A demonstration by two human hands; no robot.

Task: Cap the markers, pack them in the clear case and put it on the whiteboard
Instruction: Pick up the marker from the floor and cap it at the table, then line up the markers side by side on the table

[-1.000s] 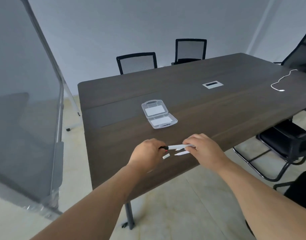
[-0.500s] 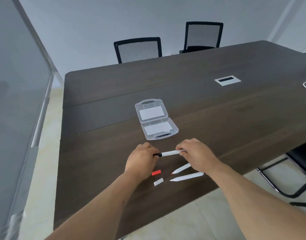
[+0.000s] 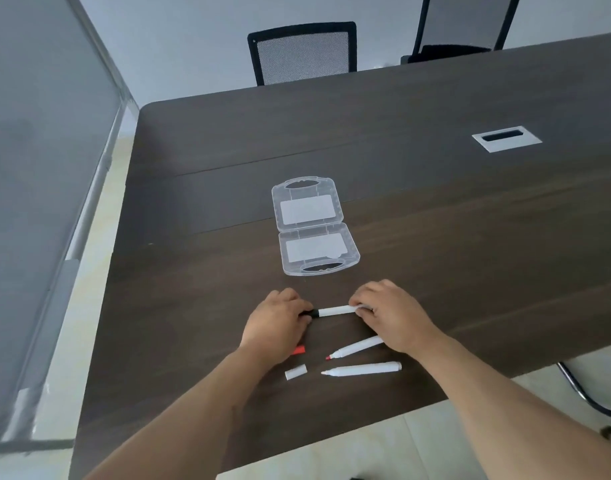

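A: Quick one. Where's the marker?
B: Black marker (image 3: 333,311) held level just above the surface (image 3: 470,237), between both hands. Left hand (image 3: 276,327) has its fingers closed on the black cap end, right hand (image 3: 394,313) pinches the barrel's far end.
A: Handling?
B: Light, stiff plastic, smooth barrel (likely slippery under a push), so grip near the ends and press straight along the axis.
A: The rest?
B: Red-tipped marker (image 3: 357,348) and white marker (image 3: 364,369) lie uncapped near the front edge; red cap (image 3: 299,350) and white cap (image 3: 295,371) just beside them. Small caps, pinch by the sides.
A: Case?
B: Clear case (image 3: 314,225) lies open, flat, just beyond the hands. Thin shell, probably flexes; take it by the handle.
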